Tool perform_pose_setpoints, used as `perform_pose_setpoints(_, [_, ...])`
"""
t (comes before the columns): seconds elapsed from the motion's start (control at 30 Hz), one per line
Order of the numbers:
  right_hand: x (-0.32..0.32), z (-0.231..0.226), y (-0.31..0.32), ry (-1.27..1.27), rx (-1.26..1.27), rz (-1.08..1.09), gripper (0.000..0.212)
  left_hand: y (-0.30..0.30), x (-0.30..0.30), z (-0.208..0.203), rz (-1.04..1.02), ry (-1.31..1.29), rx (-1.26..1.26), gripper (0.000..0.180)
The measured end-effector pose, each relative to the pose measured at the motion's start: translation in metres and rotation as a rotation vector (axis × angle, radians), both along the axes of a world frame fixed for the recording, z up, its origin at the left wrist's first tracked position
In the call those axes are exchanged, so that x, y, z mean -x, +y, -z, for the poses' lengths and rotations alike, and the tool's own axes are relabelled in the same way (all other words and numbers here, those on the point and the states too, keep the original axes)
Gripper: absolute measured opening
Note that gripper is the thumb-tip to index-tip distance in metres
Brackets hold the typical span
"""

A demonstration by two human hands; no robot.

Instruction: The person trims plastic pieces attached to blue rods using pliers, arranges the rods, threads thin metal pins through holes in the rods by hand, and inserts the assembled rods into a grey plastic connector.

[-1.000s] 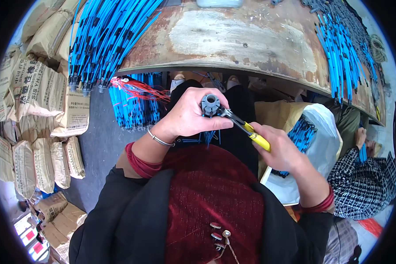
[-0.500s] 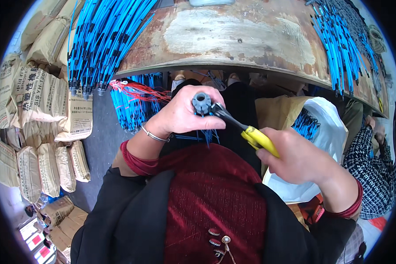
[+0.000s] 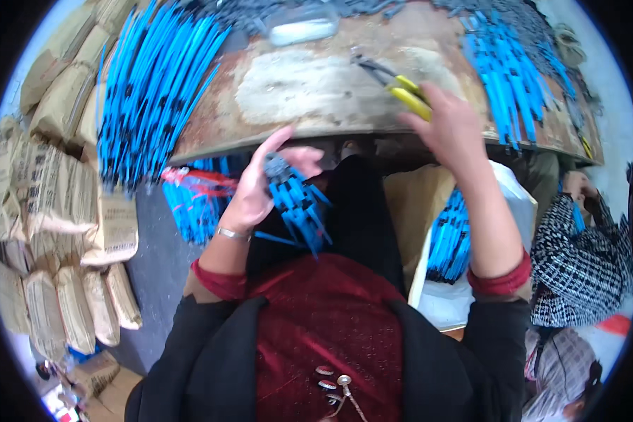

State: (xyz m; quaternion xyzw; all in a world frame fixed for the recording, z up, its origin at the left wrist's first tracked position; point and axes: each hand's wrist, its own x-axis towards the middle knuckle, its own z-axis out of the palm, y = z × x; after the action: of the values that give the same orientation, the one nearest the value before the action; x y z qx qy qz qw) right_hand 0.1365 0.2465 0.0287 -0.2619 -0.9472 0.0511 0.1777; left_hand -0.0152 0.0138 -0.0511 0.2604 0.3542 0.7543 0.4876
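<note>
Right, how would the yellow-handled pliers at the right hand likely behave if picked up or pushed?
The pliers are probably stiff and may feel heavy for their size, given the dark, metallic-looking head. They seem unlikely to roll, since the yellow handles splay apart.

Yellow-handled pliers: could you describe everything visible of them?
These pliers have two yellow, plastic-looking handles, spread apart, and dark, metallic-looking shanks leading to a blurred head. They slant over the wooden table, head pointing far and left, handle ends at the right hand. Whether it grips them, or they touch the table, is unclear.
</note>
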Motion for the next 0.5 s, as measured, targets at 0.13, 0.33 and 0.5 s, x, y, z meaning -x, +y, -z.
perform_pose_setpoints(0.13, [0.013,0.028,0.023,-0.070,-0.040,0.051,0.044,0.000,-0.003,0.017,-0.012,0.326,-0.099,0.094])
perform_pose_setpoints(0.33, [0.006,0.000,-0.005,0.634,0.362,-0.419,0.033,-0.009,-0.013,0.008,-0.045,0.446,0.174,0.052])
perform_pose_setpoints(0.5, [-0.064,-0.098,-0.051,1.049,0.711,-0.995,0.014,0.008,-0.021,-0.009,-0.035,0.296,0.329,0.045])
